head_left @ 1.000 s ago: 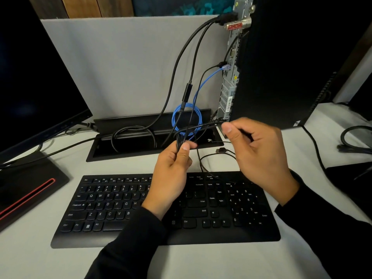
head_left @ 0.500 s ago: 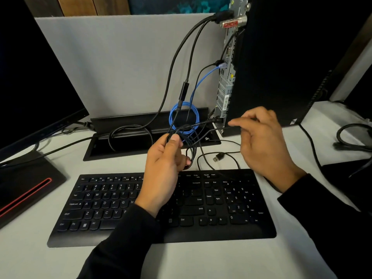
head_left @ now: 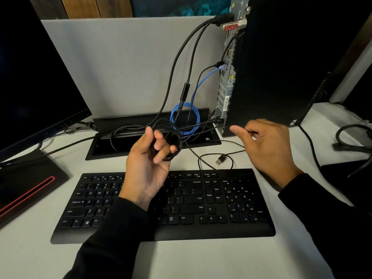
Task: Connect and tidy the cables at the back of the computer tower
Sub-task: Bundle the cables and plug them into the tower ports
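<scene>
Coiling is judged to be the step in hand. Risks are noted largest first.

Tower point(head_left: 281, 63): stood upright at the desk's far right, rear panel turned left, several leads already seated. A black cable point(head_left: 198, 125) is plugged low in the panel and runs taut toward the coil point(head_left: 171, 141). If it is tugged harder, the plug could be pulled out or the tower dragged.

Blue loop point(head_left: 184, 117): hung just behind the coil, so it could be snagged and wound in.

Left hand point(head_left: 150, 158): fingers curled through the black coil, thumb up, gripping it above the keyboard point(head_left: 221, 208). If that grip is relaxed, the turns could spring apart.

Right hand point(head_left: 265, 143): loosely curled beside the tower's base; a thin cable appears to be pinched, though this cannot be told for sure.

USB plug point(head_left: 220, 159): lying loose behind the keyboard, unconnected, easily overlooked.
</scene>
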Tool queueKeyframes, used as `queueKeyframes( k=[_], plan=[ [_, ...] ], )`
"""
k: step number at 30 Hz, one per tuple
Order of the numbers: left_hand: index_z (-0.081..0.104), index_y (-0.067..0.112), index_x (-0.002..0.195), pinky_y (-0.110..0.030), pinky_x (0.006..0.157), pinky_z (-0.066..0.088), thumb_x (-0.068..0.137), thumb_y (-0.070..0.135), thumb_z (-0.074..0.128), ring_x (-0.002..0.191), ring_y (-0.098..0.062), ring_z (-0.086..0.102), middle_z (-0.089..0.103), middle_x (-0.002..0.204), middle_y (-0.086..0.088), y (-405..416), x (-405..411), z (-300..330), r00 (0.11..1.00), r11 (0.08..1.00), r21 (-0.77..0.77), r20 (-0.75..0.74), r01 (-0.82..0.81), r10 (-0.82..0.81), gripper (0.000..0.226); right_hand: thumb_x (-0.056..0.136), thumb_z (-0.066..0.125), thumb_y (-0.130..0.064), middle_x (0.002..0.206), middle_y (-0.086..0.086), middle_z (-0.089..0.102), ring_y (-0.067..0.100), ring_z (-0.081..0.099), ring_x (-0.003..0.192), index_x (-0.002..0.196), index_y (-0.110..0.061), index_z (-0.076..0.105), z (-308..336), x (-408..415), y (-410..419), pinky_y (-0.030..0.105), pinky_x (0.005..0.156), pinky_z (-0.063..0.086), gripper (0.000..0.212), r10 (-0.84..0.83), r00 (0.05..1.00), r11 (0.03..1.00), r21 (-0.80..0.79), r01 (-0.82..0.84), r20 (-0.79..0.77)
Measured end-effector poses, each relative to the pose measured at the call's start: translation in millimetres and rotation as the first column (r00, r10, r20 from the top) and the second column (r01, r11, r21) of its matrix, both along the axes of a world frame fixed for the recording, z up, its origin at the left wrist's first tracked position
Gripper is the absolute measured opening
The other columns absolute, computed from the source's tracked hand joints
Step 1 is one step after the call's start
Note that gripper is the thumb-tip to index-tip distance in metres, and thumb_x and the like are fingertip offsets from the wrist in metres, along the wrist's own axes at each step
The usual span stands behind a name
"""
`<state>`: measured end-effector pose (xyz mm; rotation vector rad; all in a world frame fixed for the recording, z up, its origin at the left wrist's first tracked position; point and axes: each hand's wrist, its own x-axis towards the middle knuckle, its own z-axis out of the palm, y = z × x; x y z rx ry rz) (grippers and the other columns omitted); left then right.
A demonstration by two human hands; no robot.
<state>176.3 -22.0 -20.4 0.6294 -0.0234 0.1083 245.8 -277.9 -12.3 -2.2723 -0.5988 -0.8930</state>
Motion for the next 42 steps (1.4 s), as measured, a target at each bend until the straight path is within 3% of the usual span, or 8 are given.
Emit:
queueKeyframes(
  k=[8, 13, 18, 25, 31, 33, 38, 42],
  plan=[
    [0.065, 0.013, 0.083, -0.028, 0.078, 0.047, 0.103, 0.029, 0.043, 0.057, -0.012, 0.035, 0.036, 0.058, 0.006, 8, -1, 5, 0.991, 0.991, -0.123, 0.127, 0.06, -0.045, 0.034, 0.103, 0.061, -0.021, 0.077, -0.004, 0.063, 0.011, 0.056, 0.071, 0.094, -0.014, 0.07, -12, 9, -9, 0.021, 0.067, 0.044, 0.015, -0.111, 0.983, 0.994, 0.005, 0.112, -0.147],
    [0.067, 0.007, 0.116, -0.023, 0.073, 0.043, 0.109, 0.03, 0.038, 0.059, -0.009, 0.032, 0.037, 0.065, 0.007, 39, 5, 6, 0.987, 0.98, -0.186, 0.124, -0.076, 0.1, 0.037, 0.102, 0.06, -0.01, 0.1, -0.003, 0.074, 0.009, 0.065, 0.092, 0.112, -0.016, 0.074, -18, 10, -18, 0.012, 0.083, 0.047, 0.019, -0.116, 0.956, 0.988, 0.072, 0.14, -0.269],
    [0.054, 0.013, 0.137, -0.021, 0.069, 0.042, 0.109, 0.03, 0.039, 0.056, -0.008, 0.03, 0.036, 0.069, 0.009, 57, 9, 0, 0.97, 0.964, -0.127, 0.037, -0.234, 0.24, 0.036, 0.089, 0.079, -0.02, 0.07, -0.005, 0.061, 0.011, 0.056, 0.069, 0.097, -0.02, 0.08, 7, -3, -9, 0.015, 0.065, 0.044, 0.008, 0.041, 0.985, 0.981, 0.192, -0.008, -0.166],
    [0.069, 0.014, 0.114, -0.02, 0.061, 0.038, 0.107, 0.031, 0.043, 0.052, -0.008, 0.024, 0.03, 0.062, 0.009, 60, 6, 0, 0.968, 0.968, -0.031, 0.033, -0.249, 0.25, 0.031, 0.1, 0.065, -0.012, 0.087, -0.009, 0.074, 0.009, 0.065, 0.087, 0.097, -0.027, 0.077, 6, 4, -7, 0.022, 0.083, 0.051, 0.018, 0.342, 0.884, 0.84, 0.526, -0.136, -0.318],
    [0.069, 0.013, 0.106, -0.02, 0.053, 0.03, 0.105, 0.032, 0.048, 0.053, -0.007, 0.022, 0.025, 0.06, 0.008, 35, 5, 2, 0.968, 0.955, 0.158, 0.029, -0.249, 0.248, 0.028, 0.105, 0.057, -0.021, 0.095, -0.002, 0.071, 0.014, 0.064, 0.091, 0.093, -0.035, 0.069, 14, 3, 3, 0.023, 0.083, 0.05, 0.022, 0.197, 0.939, 0.887, 0.459, -0.049, -0.281],
    [0.066, 0.016, 0.093, -0.02, 0.05, 0.029, 0.103, 0.036, 0.051, 0.052, -0.007, 0.022, 0.027, 0.061, 0.009, 31, 4, 2, 0.967, 0.951, 0.18, 0.028, -0.252, 0.251, 0.026, 0.103, 0.058, -0.029, 0.095, 0.013, 0.066, 0.026, 0.059, 0.087, 0.093, -0.035, 0.069, 28, 7, 2, 0.036, 0.079, 0.049, 0.016, 0.08, 0.986, 0.881, 0.473, -0.002, -0.144],
    [0.043, 0.023, 0.069, -0.022, 0.048, 0.026, 0.102, 0.038, 0.055, 0.052, -0.01, 0.019, 0.023, 0.059, 0.008, 32, 2, 5, 0.954, 0.949, 0.121, -0.038, -0.29, 0.296, 0.038, 0.105, 0.06, -0.034, 0.091, 0.01, 0.046, 0.017, 0.043, 0.078, 0.092, -0.002, 0.067, 74, 19, 13, 0.014, 0.069, 0.03, 0.035, -0.173, 0.942, 0.947, 0.311, 0.079, 0.288],
    [0.036, 0.026, 0.063, -0.022, 0.045, 0.023, 0.098, 0.039, 0.062, 0.052, -0.011, 0.012, 0.013, 0.061, 0.007, 52, 1, 7, 0.931, 0.936, -0.036, -0.117, -0.351, 0.345, 0.046, 0.099, 0.058, -0.059, 0.079, 0.007, 0.049, 0.016, 0.042, 0.072, 0.082, -0.009, 0.054, 87, 39, 20, 0.024, 0.059, 0.023, 0.052, -0.221, 0.962, 0.973, 0.097, 0.207, 0.163]
  ],
)
